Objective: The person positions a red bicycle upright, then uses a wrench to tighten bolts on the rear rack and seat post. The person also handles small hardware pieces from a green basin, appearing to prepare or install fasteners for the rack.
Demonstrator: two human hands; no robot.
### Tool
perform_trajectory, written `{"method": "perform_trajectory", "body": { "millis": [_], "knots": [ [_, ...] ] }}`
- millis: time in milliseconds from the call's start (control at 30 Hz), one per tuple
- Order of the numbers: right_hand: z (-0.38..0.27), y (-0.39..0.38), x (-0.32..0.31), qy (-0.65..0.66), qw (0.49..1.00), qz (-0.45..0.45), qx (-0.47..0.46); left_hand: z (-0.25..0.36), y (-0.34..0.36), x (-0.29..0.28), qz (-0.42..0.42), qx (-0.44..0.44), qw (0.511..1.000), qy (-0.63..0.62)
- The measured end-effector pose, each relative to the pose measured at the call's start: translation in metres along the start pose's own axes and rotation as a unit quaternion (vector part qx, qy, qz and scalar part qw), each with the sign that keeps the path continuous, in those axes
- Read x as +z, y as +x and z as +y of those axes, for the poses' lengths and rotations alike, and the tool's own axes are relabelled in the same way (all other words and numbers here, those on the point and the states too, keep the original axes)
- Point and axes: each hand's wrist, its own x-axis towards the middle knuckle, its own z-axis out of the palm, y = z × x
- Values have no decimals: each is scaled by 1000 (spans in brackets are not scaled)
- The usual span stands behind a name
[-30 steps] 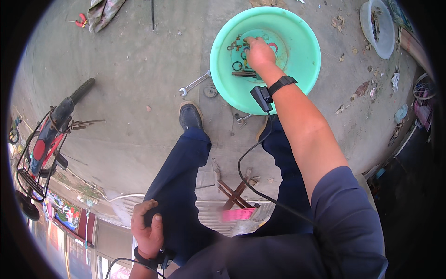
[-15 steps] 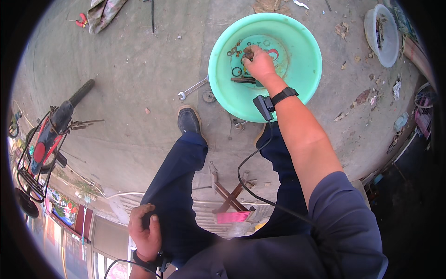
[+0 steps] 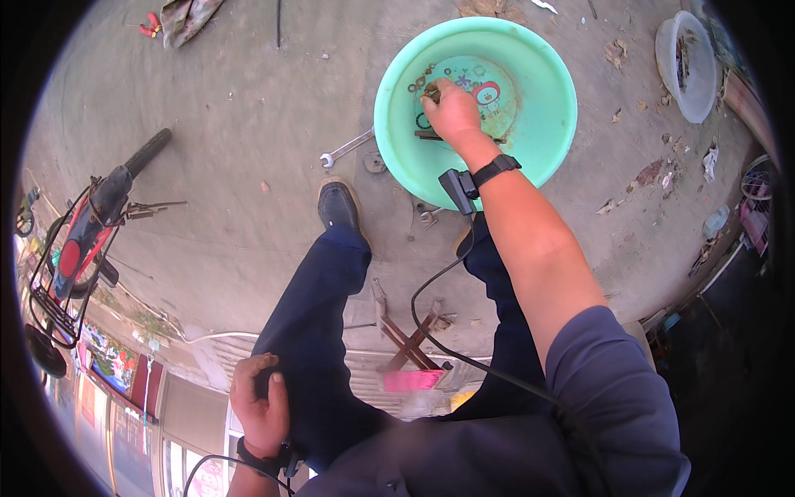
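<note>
Inside a light green plastic basin (image 3: 559,99) is my right hand (image 3: 454,112), its fingers closed in a pinch over the left part of the bottom. What they hold, if anything, is mostly hidden by the hand. Beside the fingertips lie several small metal rings (image 3: 420,83), and a dark toothed ring (image 3: 423,121) is partly covered. Dark metal bars (image 3: 426,135) show below the hand. My left hand (image 3: 263,406) rests on my left thigh, fingers loosely bent and thumb apart, with nothing in it.
Left of the basin an open-end wrench (image 3: 348,147) lies by a round metal disc (image 3: 375,161). More metal parts (image 3: 429,217) are at its near edge. A whitish tub (image 3: 700,74) stands far right, a two-wheeler (image 3: 91,224) at left, and a crossed-leg stool (image 3: 410,344) between my legs.
My right hand has moved a little left within the basin and now covers more of the dark bars. The view has shifted slightly. My left hand stays on the thigh.
</note>
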Motion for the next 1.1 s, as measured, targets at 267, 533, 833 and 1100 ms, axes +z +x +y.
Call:
{"method": "perform_trajectory", "body": {
  "millis": [267, 533, 833, 1100],
  "knots": [
    [-107, -236, -158, 446, 892, -69, 12, 29, -81, -26, -45, -50, 992, -110],
    [-297, -517, -386, 482, 871, -63, -71, 199, -238, -128, -149, 12, 903, -404],
    [-461, -815, -561, 515, 842, -6, -160, 340, -538, -318, -199, 161, 833, -490],
    [-495, -917, -621, 470, 845, 32, -252, 361, -643, -364, -184, 231, 836, -462]
  ]
}}
